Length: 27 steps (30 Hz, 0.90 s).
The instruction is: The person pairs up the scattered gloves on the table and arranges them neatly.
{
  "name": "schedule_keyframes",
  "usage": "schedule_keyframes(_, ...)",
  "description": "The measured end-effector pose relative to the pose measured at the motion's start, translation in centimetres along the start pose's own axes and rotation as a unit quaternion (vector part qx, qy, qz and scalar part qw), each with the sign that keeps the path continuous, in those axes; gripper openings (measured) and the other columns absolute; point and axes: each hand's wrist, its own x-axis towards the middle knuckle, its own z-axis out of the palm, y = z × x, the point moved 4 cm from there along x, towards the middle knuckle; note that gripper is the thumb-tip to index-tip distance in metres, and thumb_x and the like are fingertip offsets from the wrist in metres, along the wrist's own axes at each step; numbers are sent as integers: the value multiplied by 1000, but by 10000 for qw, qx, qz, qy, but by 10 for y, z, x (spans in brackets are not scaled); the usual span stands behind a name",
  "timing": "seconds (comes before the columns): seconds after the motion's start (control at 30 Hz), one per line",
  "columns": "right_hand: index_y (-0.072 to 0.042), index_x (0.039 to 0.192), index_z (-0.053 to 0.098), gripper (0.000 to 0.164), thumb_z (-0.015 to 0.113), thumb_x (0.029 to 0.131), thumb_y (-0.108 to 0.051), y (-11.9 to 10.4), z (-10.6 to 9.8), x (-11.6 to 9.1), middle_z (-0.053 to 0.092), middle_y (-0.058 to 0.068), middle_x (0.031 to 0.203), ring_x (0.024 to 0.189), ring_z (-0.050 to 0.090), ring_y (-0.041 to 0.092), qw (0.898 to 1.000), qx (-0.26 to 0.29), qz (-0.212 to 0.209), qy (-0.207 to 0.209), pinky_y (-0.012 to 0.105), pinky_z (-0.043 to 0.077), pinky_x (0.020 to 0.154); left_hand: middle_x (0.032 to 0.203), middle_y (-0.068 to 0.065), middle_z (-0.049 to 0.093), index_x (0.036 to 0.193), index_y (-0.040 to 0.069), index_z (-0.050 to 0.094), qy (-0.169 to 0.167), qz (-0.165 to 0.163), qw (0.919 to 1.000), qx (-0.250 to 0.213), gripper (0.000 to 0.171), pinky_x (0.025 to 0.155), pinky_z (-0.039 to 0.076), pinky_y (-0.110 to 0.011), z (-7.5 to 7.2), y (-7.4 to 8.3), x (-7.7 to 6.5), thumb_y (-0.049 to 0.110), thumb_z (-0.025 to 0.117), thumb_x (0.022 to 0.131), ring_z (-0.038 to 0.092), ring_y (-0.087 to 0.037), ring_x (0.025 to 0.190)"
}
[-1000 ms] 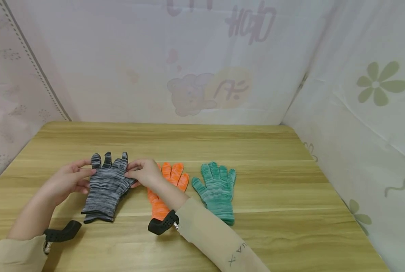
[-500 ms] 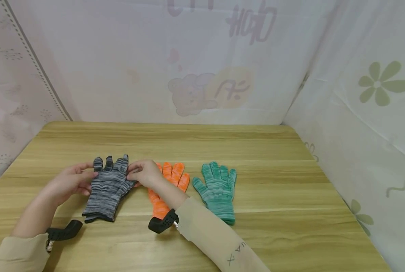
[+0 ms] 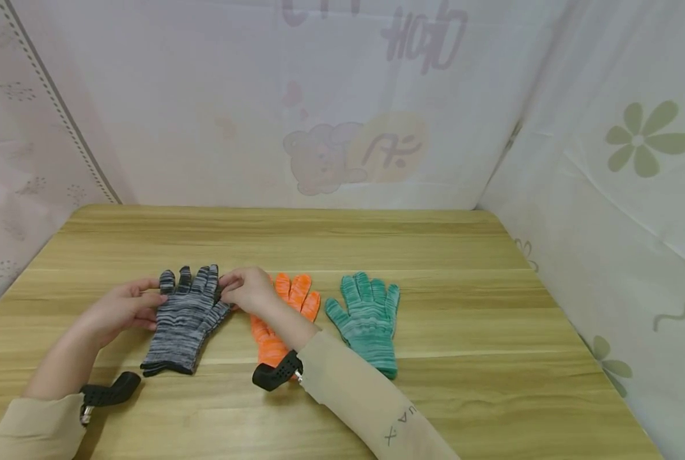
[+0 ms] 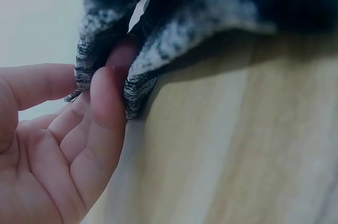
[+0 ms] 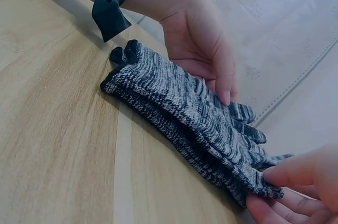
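Two black-and-grey striped knit gloves (image 3: 184, 326), one over the other, lie at the left of the table in the head view, fingers pointing away. My left hand (image 3: 118, 313) pinches their left edge; in the left wrist view a fingertip goes in between the two layers (image 4: 169, 42). At the other side my right hand (image 3: 250, 292) pinches the thumb of the gloves, as the right wrist view shows with its fingers (image 5: 296, 171) on the fabric. The cuffs (image 5: 124, 63) hang near the tabletop, black hems almost level.
An orange glove (image 3: 272, 350) lies partly under my right forearm. Right of it lies a green glove (image 3: 368, 326), its cuff next to my sleeve (image 3: 365, 396). The wooden table (image 3: 492, 358) meets printed curtains (image 3: 204, 128) at the back and sides.
Both hands have shifted slightly right and nearer, lowering the gloves' fingertips. The upper and lower cuffs, apart before, now lie closer together.
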Motion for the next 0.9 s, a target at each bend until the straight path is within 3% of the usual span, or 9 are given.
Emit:
schedule_keyframes(0.3,-9,102,72,18,72,85,-3,1,-3,0,62,-3,78,64,60,12,9998,-205,-2,50,27,52,57,110,-18,49,137,-18,19,-87,-61,9999,23,56,71,55,-35,-1,-3,1,11,48,100,58,-16,71)
schedule_keyframes(0.43,-9,102,72,17,72,85,-3,1,-4,0,61,-3,79,63,60,13,9997,-249,-19,50,28,53,57,95,-8,51,115,-11,39,-91,-56,9999,12,29,71,56,-34,-1,-3,2,10,50,99,59,-16,71)
schedule_keyframes(0.53,-9,101,72,16,71,85,-4,1,-5,-1,61,-3,79,63,60,14,9997,-256,-19,50,28,52,56,90,-6,53,97,-2,45,-112,-59,9999,-70,13,71,56,-34,-1,-2,2,8,51,99,60,-15,71)
schedule_keyframes(0.67,-10,101,71,16,70,86,-5,2,-6,-1,62,-3,80,63,60,15,9996,-263,29,20,29,52,56,87,-4,52,86,2,49,-118,-137,9997,-181,15,71,56,-32,-2,-3,1,10,51,99,60,-14,72)
schedule_keyframes(0.9,-10,101,71,14,70,88,-7,1,-6,-2,64,-4,81,64,61,17,9997,-235,109,-19,29,51,56,82,-5,52,95,1,54,-6,-339,9991,-238,18,69,56,-33,-3,-5,2,16,48,102,60,-15,70)
